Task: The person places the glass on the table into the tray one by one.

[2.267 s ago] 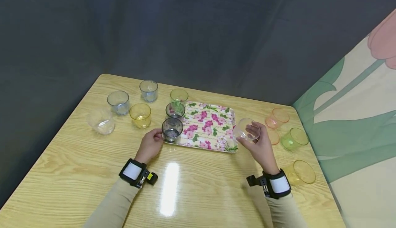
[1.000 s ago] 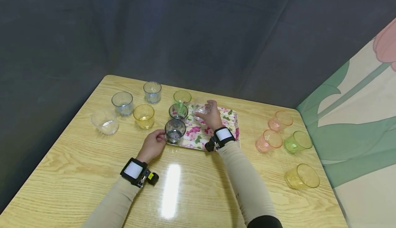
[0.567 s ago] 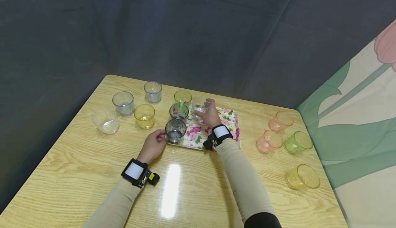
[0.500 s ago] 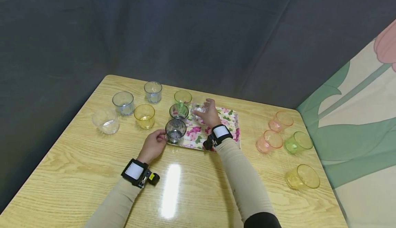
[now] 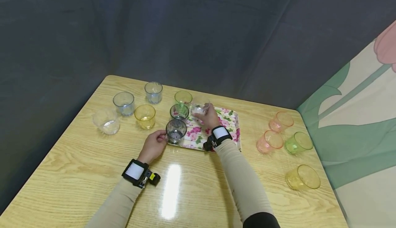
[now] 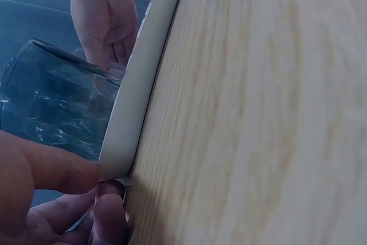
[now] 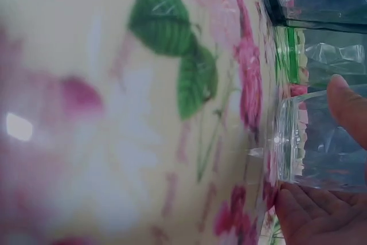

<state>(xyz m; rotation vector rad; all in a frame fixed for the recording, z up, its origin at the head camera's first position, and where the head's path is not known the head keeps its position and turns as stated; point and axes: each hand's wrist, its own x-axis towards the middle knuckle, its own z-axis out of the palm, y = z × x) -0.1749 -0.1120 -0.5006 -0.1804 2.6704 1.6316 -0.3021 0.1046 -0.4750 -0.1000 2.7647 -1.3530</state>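
My left hand (image 5: 153,146) pinches the near left corner of the flowered tray (image 5: 229,131); the left wrist view shows the thumb against its pale rim (image 6: 135,96) and fingers beneath. With my right hand (image 5: 211,117) I hold a clear cup (image 5: 197,110) upright at the back left of the tray. Its base sits on or close to the tray in the right wrist view, thumb on one side and fingers on the other. Beside it on the tray's left stand a green cup (image 5: 183,98) and two smoky grey cups, one nearer (image 5: 176,132) and one behind it (image 5: 179,114).
Left of the tray are a yellow cup (image 5: 144,117), two bluish cups (image 5: 124,104) and another clear cup (image 5: 108,122). On the right stand two pink cups (image 5: 269,142), a green cup (image 5: 297,143) and a yellow cup (image 5: 301,178). A dark curtain (image 5: 198,39) hangs behind the table.
My right hand has carried the clear cup from the tray's right side to its back left. Its fingers were spread half a second ago and now close around the cup. The left hand stays put.
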